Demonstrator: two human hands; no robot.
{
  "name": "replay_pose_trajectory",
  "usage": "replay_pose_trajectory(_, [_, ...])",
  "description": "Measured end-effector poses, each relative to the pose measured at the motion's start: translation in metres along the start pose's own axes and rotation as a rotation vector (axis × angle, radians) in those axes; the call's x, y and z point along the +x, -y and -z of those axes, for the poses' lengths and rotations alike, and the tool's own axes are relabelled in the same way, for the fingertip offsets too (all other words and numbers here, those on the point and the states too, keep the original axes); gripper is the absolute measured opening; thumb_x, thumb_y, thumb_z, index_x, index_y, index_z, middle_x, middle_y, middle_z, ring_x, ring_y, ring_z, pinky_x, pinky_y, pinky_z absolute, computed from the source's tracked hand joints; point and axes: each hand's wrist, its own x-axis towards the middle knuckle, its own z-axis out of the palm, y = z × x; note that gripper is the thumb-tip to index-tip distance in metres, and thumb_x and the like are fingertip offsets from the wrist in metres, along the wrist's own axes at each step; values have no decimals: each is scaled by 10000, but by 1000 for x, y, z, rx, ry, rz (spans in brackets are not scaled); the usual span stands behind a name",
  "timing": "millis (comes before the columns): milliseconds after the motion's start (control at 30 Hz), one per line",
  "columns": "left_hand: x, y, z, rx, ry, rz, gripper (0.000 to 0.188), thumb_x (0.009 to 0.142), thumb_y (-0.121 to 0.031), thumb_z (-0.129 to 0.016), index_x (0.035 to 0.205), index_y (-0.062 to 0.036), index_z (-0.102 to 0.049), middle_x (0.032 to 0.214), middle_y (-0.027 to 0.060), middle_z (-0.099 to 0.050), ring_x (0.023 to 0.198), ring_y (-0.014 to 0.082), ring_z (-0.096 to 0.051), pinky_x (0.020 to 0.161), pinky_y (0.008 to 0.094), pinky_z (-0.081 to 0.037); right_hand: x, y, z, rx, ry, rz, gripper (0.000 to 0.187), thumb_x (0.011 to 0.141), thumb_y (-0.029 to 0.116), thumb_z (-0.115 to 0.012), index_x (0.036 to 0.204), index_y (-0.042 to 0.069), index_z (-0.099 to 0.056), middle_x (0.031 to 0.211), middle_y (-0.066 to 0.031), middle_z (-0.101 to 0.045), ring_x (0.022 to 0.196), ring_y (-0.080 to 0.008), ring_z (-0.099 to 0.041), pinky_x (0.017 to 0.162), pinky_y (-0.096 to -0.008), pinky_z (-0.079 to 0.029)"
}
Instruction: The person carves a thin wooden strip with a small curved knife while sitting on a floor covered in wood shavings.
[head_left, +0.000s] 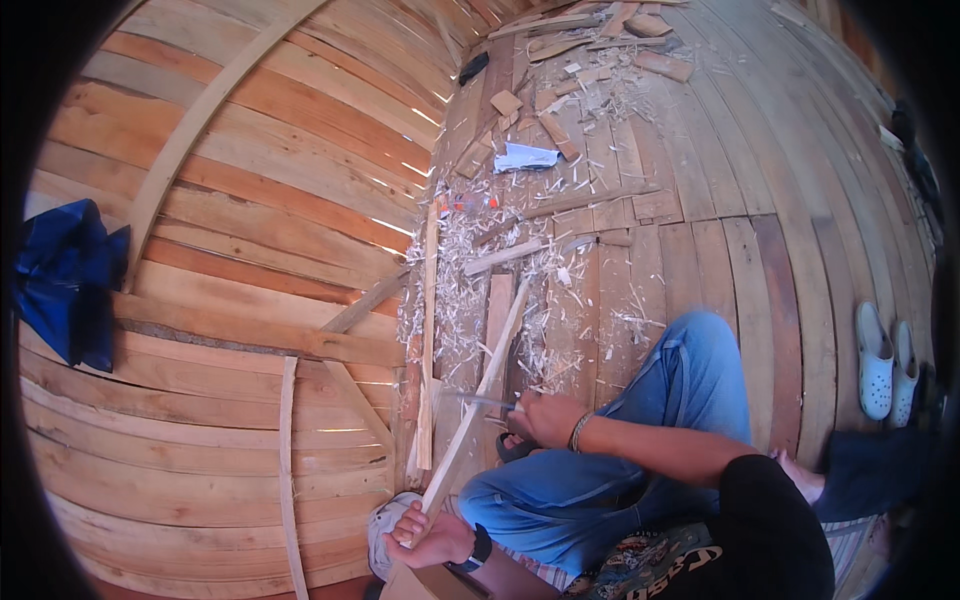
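Observation:
My left hand (435,542), with a dark band on its wrist, is closed around the lower end of a long pale wood strip (465,432). The strip slants up and away from me, its far end over the shavings on the floor. My right hand (552,418) is a fist around the handle of a knife (478,399), hidden by the fingers. The thin blade, slightly blurred, points left and crosses the strip near its middle. Whether its edge bites into the wood is too small to tell. My jeans-clad knees (690,375) are bent just right of the strip.
Curled shavings (545,330) cover the plank floor ahead. Offcuts (560,135) and a piece of paper (525,157) lie farther off. A long batten (428,340) runs beside the left plank wall, where a blue sheet (70,280) hangs. Pale clogs (874,362) and a bare foot (803,478) are at right.

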Motion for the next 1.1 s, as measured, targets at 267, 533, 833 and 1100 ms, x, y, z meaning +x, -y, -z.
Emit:
replay_pose_trajectory(267, [-5, -12, 8, 3, -32, 43, 376, 888, -255, -487, 552, -171, -340, 485, -20, -306, 476, 138, -379, 663, 304, -386, -19, 20, 12, 19, 63, -64, 432, 967, 417, -424, 978, -8, -503, 688, -214, -644, 674, -414, -648, 617, -504, -514])
replay_pose_trajectory(533, [-1, -1, -1, 18, -31, 13, 382, 882, -266, -463, 529, -172, -353, 453, -14, -321, 469, 141, -396, 657, 306, -385, -14, 16, 9, 60, 31, 64, 422, 960, 409, -451, 962, -11, -487, 679, -223, -630, 632, -420, -629, 583, -506, -502])
replay_pose_trajectory(833, [-9, -9, 6, 18, 7, 34, 413, 909, -269, -439, 514, -164, -379, 449, -9, -357, 470, 139, -396, 669, 317, -394, -19, 26, 19, 103, -36, 134, 431, 952, 406, -464, 882, -14, -530, 696, -213, -648, 621, -402, -638, 604, -481, -522])
replay_pose_trajectory(1100, [-9, -9, 1, 51, -34, 7, 408, 896, -268, -450, 513, -168, -352, 442, -9, -332, 448, 137, -367, 634, 311, -392, -22, 39, 30, 87, 37, 122, 405, 957, 397, -451, 940, -1, -528, 718, -210, -638, 700, -402, -647, 647, -475, -528])
